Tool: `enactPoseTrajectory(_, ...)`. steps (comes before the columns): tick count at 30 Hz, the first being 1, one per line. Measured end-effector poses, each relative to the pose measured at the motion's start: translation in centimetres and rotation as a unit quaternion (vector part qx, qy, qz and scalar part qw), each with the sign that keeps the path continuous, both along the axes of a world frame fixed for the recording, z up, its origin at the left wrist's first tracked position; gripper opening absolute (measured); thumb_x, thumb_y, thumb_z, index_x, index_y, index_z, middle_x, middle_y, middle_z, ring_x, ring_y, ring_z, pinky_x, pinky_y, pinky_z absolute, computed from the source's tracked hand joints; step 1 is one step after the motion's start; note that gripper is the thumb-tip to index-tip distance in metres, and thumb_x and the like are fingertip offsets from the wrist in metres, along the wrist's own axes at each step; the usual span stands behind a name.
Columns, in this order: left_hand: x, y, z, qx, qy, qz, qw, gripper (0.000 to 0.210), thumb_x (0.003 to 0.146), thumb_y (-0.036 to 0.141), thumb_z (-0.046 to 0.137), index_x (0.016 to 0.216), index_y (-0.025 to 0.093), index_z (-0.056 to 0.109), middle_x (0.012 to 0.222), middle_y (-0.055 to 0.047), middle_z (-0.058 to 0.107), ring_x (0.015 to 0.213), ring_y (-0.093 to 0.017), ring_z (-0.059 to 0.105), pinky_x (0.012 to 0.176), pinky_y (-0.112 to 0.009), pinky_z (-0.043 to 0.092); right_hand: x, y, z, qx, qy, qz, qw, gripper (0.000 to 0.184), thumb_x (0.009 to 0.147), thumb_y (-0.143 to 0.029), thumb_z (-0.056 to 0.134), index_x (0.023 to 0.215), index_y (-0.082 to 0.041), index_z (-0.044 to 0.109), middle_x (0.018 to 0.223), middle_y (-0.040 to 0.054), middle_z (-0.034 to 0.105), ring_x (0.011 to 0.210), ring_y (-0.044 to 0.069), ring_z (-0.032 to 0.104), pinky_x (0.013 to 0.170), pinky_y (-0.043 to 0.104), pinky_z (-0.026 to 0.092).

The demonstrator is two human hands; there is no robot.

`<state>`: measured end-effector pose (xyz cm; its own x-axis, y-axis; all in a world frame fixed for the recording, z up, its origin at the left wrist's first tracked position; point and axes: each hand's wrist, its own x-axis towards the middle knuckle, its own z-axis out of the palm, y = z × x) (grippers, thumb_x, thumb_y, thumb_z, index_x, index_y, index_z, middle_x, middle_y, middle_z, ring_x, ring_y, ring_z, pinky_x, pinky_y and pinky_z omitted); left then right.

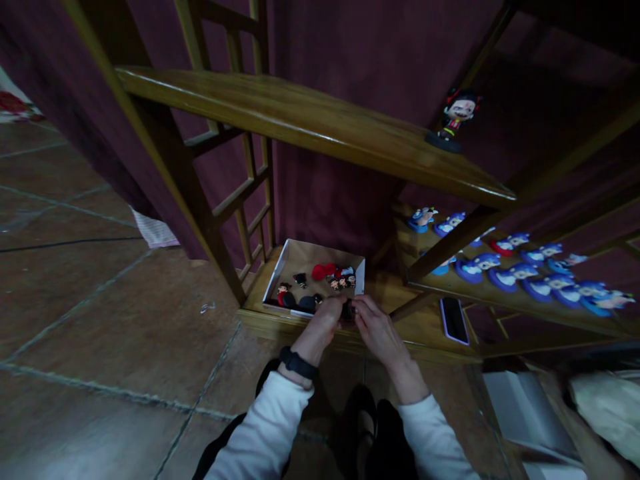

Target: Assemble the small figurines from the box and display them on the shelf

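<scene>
Both hands meet at the front right corner of a shallow cardboard box [320, 252]. My left hand [329, 316], with a dark band at the wrist, has its fingers closed on a small dark object [347, 310]. From the other side my right hand [371, 321] pinches the same object; its kind is mostly hidden by the fingers. Inside the box lie several small figurines, among them a red-and-black figurine [283, 291], a dark figurine [300, 279] and a cluster of little figures [342, 283]. Dark round pieces [307, 303] and red round pieces [324, 271] are there too.
A figurine [457, 117] stands on the upper wooden shelf [310, 127]. Rows of blue-and-purple figurines [515, 275] fill a shelf at right. A phone [454, 321] lies on the lower board. Wooden posts frame the box; grey boxes [530, 410] sit on the floor at right.
</scene>
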<state>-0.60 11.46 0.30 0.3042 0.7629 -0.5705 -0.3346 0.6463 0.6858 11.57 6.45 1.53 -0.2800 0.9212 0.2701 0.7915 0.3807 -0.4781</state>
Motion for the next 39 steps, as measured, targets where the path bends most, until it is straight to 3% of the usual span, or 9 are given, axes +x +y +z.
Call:
enactPoseTrajectory(6, 0.2, -0.5, 0.0, 0.036, -0.058, 0.044, 0.997, 0.011, 0.077, 0.016, 0.05, 0.073, 0.013, 0.061, 0.062, -0.004, 0.061, 0.054, -0.014, 0.056, 0.054, -0.026, 0.048, 0.1, 0.3, 0.1, -0.001, 0.103, -0.021, 0.995, 0.036, 0.085, -0.015, 0.043, 0.117, -0.027, 0.053, 0.113, 0.0046, 0.058, 0.107, 0.019, 0.055, 0.096, 0.038, 0.045)
enactPoseTrajectory(11, -0.1, -0.6, 0.5, -0.001, -0.111, 0.074, 0.991, 0.017, 0.081, 0.01, 0.045, 0.087, 0.01, 0.061, 0.074, -0.009, 0.065, 0.06, -0.016, 0.06, 0.055, -0.028, 0.051, 0.2, 0.8, -0.8, -0.016, 0.303, -0.07, 0.95, 0.055, 0.076, -0.025, 0.061, 0.127, -0.027, 0.043, 0.125, 0.0056, 0.055, 0.113, 0.021, 0.054, 0.099, 0.039, 0.042)
enactPoseTrajectory(18, 0.0, -0.8, 0.2, -0.048, -0.169, 0.1, 0.979, 0.013, 0.084, 0.01, 0.045, 0.087, 0.011, 0.058, 0.079, -0.009, 0.065, 0.067, -0.015, 0.062, 0.061, -0.028, 0.053, -0.5, 1.3, -3.4, -0.082, 0.39, -0.127, 0.908, 0.032, 0.076, -0.037, 0.061, 0.103, -0.02, 0.06, 0.099, 0.0065, 0.067, 0.092, 0.022, 0.062, 0.084, 0.036, 0.049)
enactPoseTrajectory(22, 0.2, -1.2, 0.6, -0.026, -0.155, 0.082, 0.984, 0.013, 0.084, 0.011, 0.045, 0.083, 0.011, 0.058, 0.072, -0.007, 0.064, 0.059, -0.013, 0.06, 0.057, -0.026, 0.052, -0.8, 1.4, -3.0, -0.107, 0.415, -0.128, 0.894, 0.031, 0.074, -0.04, 0.062, 0.097, -0.02, 0.063, 0.093, 0.0039, 0.069, 0.085, 0.021, 0.063, 0.077, 0.033, 0.05)
enactPoseTrajectory(27, 0.1, -2.3, 1.1, -0.019, -0.146, 0.072, 0.986, 0.01, 0.081, 0.01, 0.05, 0.082, 0.01, 0.06, 0.071, -0.007, 0.065, 0.058, -0.014, 0.061, 0.059, -0.028, 0.052, -1.1, 0.8, -2.5, -0.124, 0.497, -0.119, 0.851, 0.034, 0.066, -0.043, 0.068, 0.09, -0.02, 0.063, 0.088, 0.0035, 0.068, 0.077, 0.019, 0.062, 0.059, 0.027, 0.049)
enactPoseTrajectory(29, 0.0, -3.3, 0.9, -0.022, -0.142, 0.08, 0.986, 0.009, 0.081, 0.01, 0.051, 0.082, 0.01, 0.06, 0.071, -0.007, 0.065, 0.059, -0.014, 0.061, 0.061, -0.027, 0.052, -1.4, 0.1, -2.8, -0.13, 0.515, -0.124, 0.838, 0.035, 0.064, -0.045, 0.07, 0.086, -0.02, 0.063, 0.085, 0.0032, 0.067, 0.073, 0.018, 0.061, 0.056, 0.026, 0.048)
enactPoseTrajectory(32, -0.5, -5.6, 0.4, -0.029, -0.137, 0.094, 0.986, 0.008, 0.081, 0.01, 0.053, 0.083, 0.011, 0.061, 0.075, -0.007, 0.066, 0.063, -0.014, 0.063, 0.063, -0.027, 0.053, -1.9, -2.0, -3.2, -0.127, 0.523, -0.128, 0.833, 0.034, 0.062, -0.047, 0.072, 0.08, -0.019, 0.064, 0.08, 0.0034, 0.067, 0.074, 0.02, 0.061, 0.064, 0.03, 0.049)
enactPoseTrajectory(36, -1.8, -9.4, -0.1, -0.057, -0.125, 0.087, 0.987, 0.006, 0.081, 0.011, 0.055, 0.082, 0.012, 0.061, 0.074, -0.007, 0.066, 0.065, -0.014, 0.064, 0.066, -0.027, 0.054, -2.5, -6.3, -3.1, -0.136, 0.525, -0.116, 0.832, 0.034, 0.064, -0.051, 0.069, 0.079, -0.02, 0.066, 0.082, 0.0039, 0.068, 0.081, 0.022, 0.062, 0.075, 0.034, 0.048)
enactPoseTrajectory(39, -2.7, -12.3, -0.4, -0.049, -0.112, 0.067, 0.99, 0.006, 0.079, 0.01, 0.058, 0.084, 0.011, 0.061, 0.076, -0.008, 0.067, 0.067, -0.015, 0.065, 0.066, -0.027, 0.055, -3.1, -10.2, -3.0, -0.136, 0.548, -0.127, 0.815, 0.035, 0.068, -0.051, 0.065, 0.085, -0.021, 0.067, 0.089, 0.0037, 0.068, 0.088, 0.022, 0.061, 0.082, 0.034, 0.046)
